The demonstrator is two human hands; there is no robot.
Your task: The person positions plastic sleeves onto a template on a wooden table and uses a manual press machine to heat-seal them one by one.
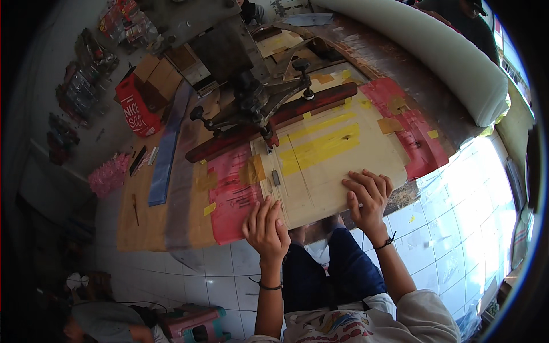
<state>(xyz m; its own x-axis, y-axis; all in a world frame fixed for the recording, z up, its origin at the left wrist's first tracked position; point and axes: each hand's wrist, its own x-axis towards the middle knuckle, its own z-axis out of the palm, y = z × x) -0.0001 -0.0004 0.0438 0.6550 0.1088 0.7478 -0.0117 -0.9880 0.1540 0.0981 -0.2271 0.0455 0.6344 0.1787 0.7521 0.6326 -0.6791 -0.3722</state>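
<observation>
Cream-coloured board (326, 191) lies on the counter (146, 226) at its near side, yellow tape (323, 151) across its middle. From my remote seat I see neither grip clenched: left hand (267, 228) and right hand (369, 197) rest with extended fingers on its near edge, closed around nothing. Uneven pressure could, I judge, skew it. A careless slide of my left fingers might knock the small grey piece (276, 178) nearby. Dragging could peel the taped red sheets (420, 137) at either side. Farther off hang a dark red bar (294, 115) and its metal arm (247, 108).
</observation>
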